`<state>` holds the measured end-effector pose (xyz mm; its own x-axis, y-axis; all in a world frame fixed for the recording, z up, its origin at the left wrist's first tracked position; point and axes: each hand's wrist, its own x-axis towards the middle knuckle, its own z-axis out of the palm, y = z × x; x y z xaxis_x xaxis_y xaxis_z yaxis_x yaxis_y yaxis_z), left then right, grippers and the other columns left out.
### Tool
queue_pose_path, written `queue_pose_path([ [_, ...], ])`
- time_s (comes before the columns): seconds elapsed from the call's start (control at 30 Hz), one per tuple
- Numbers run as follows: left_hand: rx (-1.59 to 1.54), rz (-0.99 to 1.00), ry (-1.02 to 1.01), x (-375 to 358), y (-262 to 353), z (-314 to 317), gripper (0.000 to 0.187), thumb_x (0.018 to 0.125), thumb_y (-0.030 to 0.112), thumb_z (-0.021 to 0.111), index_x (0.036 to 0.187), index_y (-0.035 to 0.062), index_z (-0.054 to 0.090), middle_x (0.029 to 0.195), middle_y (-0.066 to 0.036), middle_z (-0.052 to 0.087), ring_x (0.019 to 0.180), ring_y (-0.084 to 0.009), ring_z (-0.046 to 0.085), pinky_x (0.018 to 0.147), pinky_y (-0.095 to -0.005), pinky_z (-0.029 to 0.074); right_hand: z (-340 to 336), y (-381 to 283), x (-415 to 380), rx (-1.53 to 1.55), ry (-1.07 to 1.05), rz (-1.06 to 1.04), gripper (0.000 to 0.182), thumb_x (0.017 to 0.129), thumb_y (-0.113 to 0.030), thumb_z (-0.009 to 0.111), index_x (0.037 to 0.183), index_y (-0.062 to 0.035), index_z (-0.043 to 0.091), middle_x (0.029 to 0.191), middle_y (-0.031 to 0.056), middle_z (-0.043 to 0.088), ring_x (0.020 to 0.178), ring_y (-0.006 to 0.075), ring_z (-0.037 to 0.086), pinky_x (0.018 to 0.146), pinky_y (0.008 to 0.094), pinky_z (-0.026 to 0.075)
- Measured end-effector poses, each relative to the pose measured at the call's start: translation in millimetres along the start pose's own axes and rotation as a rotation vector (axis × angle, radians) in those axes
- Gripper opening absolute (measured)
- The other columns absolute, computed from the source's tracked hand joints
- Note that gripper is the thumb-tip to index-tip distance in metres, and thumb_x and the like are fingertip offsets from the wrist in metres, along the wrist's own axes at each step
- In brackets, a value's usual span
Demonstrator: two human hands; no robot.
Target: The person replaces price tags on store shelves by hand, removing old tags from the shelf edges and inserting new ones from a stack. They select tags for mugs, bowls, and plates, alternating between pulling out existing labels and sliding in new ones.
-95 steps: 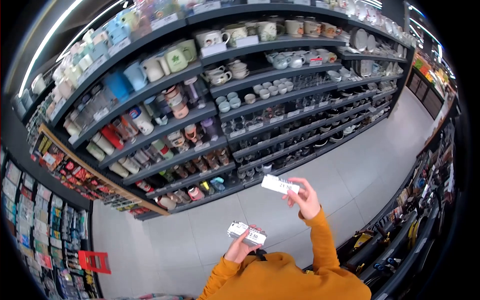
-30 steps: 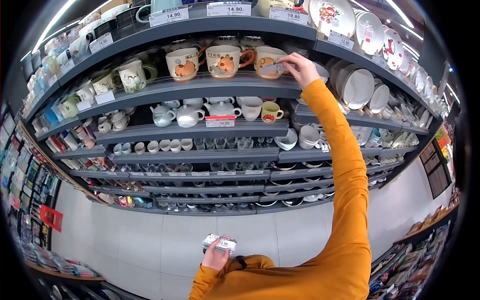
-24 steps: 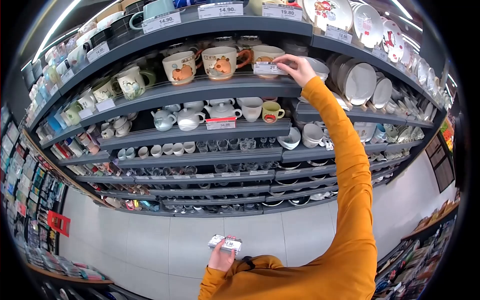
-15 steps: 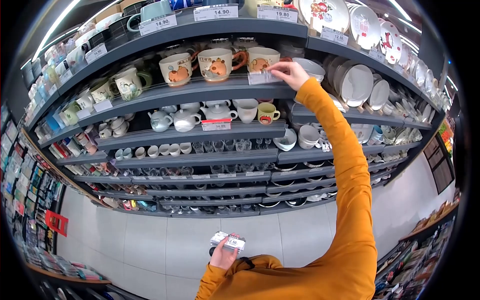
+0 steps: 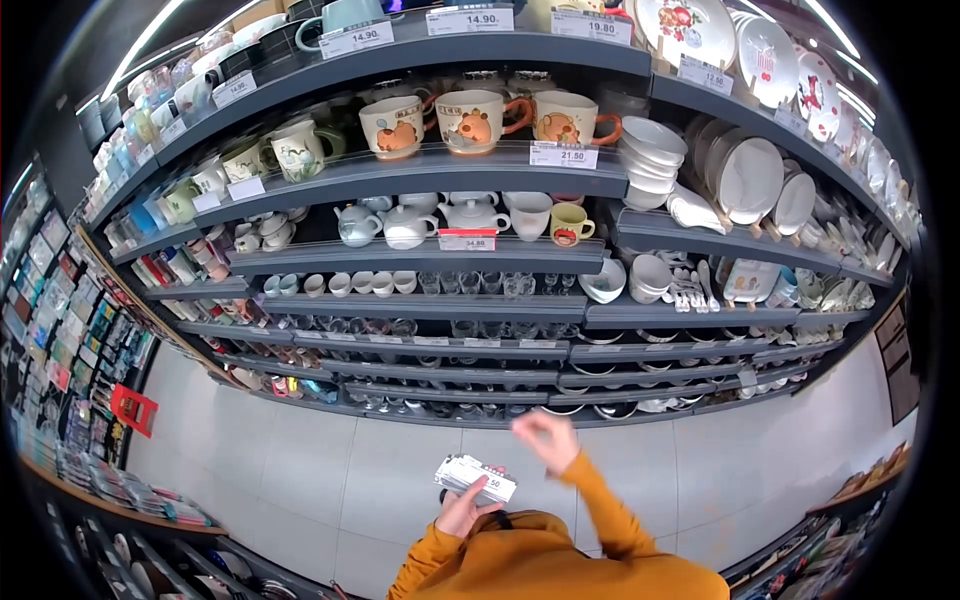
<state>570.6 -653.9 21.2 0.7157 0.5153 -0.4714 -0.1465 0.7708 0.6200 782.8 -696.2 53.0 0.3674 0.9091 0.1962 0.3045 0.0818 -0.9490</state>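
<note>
"So, how are we holding the labels (image 5: 475,478)?"

"With our left hand (image 5: 460,512): the fingers are closed around the fanned stack, thumb laid across the printed face, where part of a price, '.50', shows."

"And our right hand (image 5: 550,440)?"

"Blurred. The fingers curl loosely toward the thumb, and we see nothing between them, though we cannot tell whether the tips meet. It hangs near the labels, apart from them."

"How are our arms set?"

"Both are bent in orange sleeves (image 5: 610,510). The left forearm is low and close to our body; the right slants up and inward, its hand a little higher than the left. Behind both hands we see the pale floor (image 5: 400,460)."

"Where is the 21.50 tag (image 5: 563,155)?"

"On the front edge of the cup shelf (image 5: 400,183), just below the rightmost of three animal cups (image 5: 473,125). To the right of it, white bowls (image 5: 652,160) sit nested in one another. We can't see what the cups hold."

"Below those?"

"Teapots (image 5: 408,228) stand behind a red-topped tag (image 5: 467,240), with a yellow mug (image 5: 570,222) to their right. Lower still, small cups (image 5: 360,283) line up beside glasses (image 5: 470,283)."
</note>
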Motion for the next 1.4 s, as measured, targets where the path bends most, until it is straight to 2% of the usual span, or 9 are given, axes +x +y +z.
queue_pose_path([
  [0.13, 0.177, -0.1, 0.073, 6, -14, -20, 0.037, 0.089, 0.02, 0.065, 0.121, 0.0065, 0.051, 0.107, -0.004, 0.062, 0.092, -0.0129, 0.064, 0.062, -0.0244, 0.056, 44, 21, -93, 0.152, 0.094, 0.329, 0.022, 0.082, -0.017, 0.073, 0.095, -0.001, 0.065, 0.085, 0.0077, 0.068, 0.074, 0.0123, 0.064, 0.067, 0.0261, 0.052],
  [0.37, 0.327, -0.203, -0.041, 9, -18, 8, 0.039, 0.089, 0.021, 0.065, 0.122, 0.0068, 0.051, 0.108, -0.004, 0.062, 0.092, -0.0126, 0.063, 0.062, -0.0231, 0.056, 36, 39, -133, 0.357, 0.271, 0.473, 0.017, 0.083, -0.01, 0.071, 0.089, 0.0025, 0.063, 0.079, 0.0083, 0.068, 0.07, 0.0102, 0.064, 0.064, 0.0227, 0.051],
  [0.43, 0.266, -0.241, -0.107, 13, -17, 4, 0.04, 0.089, 0.017, 0.063, 0.125, 0.0045, 0.049, 0.11, -0.006, 0.061, 0.098, -0.016, 0.062, 0.069, -0.0281, 0.058, 30, 31, -134, 0.342, 0.269, 0.496, 0.014, 0.085, -0.009, 0.069, 0.09, 0.0025, 0.062, 0.082, 0.0081, 0.068, 0.073, 0.0102, 0.064, 0.066, 0.0231, 0.052],
  [0.6, 0.194, -0.235, -0.217, 4, 5, 7, 0.039, 0.093, 0.015, 0.055, 0.129, 0.0023, 0.044, 0.121, -0.01, 0.058, 0.105, -0.0195, 0.061, 0.076, -0.0304, 0.059, 30, 17, -130, 0.334, 0.447, 0.4, 0.015, 0.086, -0.007, 0.066, 0.093, 0.0048, 0.062, 0.082, 0.0095, 0.067, 0.072, 0.012, 0.063, 0.064, 0.0231, 0.049],
  [0.77, 0.2, -0.283, -0.237, -20, 23, -23, 0.037, 0.095, 0.016, 0.05, 0.13, 0.004, 0.044, 0.129, -0.012, 0.055, 0.11, -0.0213, 0.059, 0.078, -0.03, 0.058, 35, -31, -97, 0.421, 0.579, 0.176, 0.016, 0.092, -0.007, 0.057, 0.1, 0.0067, 0.058, 0.087, 0.0151, 0.068, 0.075, 0.0165, 0.066, 0.066, 0.0283, 0.053],
  [0.9, 0.123, -0.344, -0.268, -52, 48, -59, 0.035, 0.095, 0.013, 0.05, 0.128, 0.004, 0.045, 0.129, -0.013, 0.055, 0.113, -0.0222, 0.057, 0.074, -0.0281, 0.057, 54, -82, -66, 0.378, 0.526, 0.083, 0.016, 0.094, -0.007, 0.053, 0.104, 0.005, 0.053, 0.088, 0.0157, 0.068, 0.071, 0.0173, 0.066, 0.062, 0.0286, 0.054],
  [0.97, 0.164, -0.344, -0.324, -68, 60, -85, 0.037, 0.095, 0.018, 0.051, 0.129, 0.0045, 0.043, 0.131, -0.013, 0.052, 0.114, -0.0212, 0.056, 0.081, -0.0314, 0.056, 75, -103, -51, 0.394, 0.484, 0.026, 0.016, 0.093, -0.007, 0.055, 0.106, 0.0039, 0.053, 0.088, 0.0134, 0.066, 0.068, 0.0152, 0.064, 0.061, 0.027, 0.053],
  [1.17, 0.159, -0.343, -0.241, -127, 89, -181, 0.038, 0.095, 0.019, 0.051, 0.13, 0.0052, 0.043, 0.131, -0.012, 0.053, 0.112, -0.0204, 0.057, 0.079, -0.0292, 0.055, 151, -155, -18, 0.417, 0.421, -0.027, 0.019, 0.089, -0.002, 0.058, 0.106, 0.0043, 0.053, 0.093, 0.012, 0.065, 0.066, 0.0125, 0.061, 0.055, 0.0233, 0.05],
  [1.4, 0.145, -0.339, -0.162, -173, 117, -259, 0.038, 0.094, 0.018, 0.052, 0.129, 0.0054, 0.044, 0.13, -0.012, 0.053, 0.112, -0.0202, 0.057, 0.079, -0.0293, 0.055, 208, -199, -8, 0.212, 0.367, -0.088, 0.036, 0.088, -0.005, 0.063, 0.123, -0.0028, 0.055, 0.089, 0.0054, 0.064, 0.061, 0.0052, 0.056, 0.056, 0.0179, 0.046],
])
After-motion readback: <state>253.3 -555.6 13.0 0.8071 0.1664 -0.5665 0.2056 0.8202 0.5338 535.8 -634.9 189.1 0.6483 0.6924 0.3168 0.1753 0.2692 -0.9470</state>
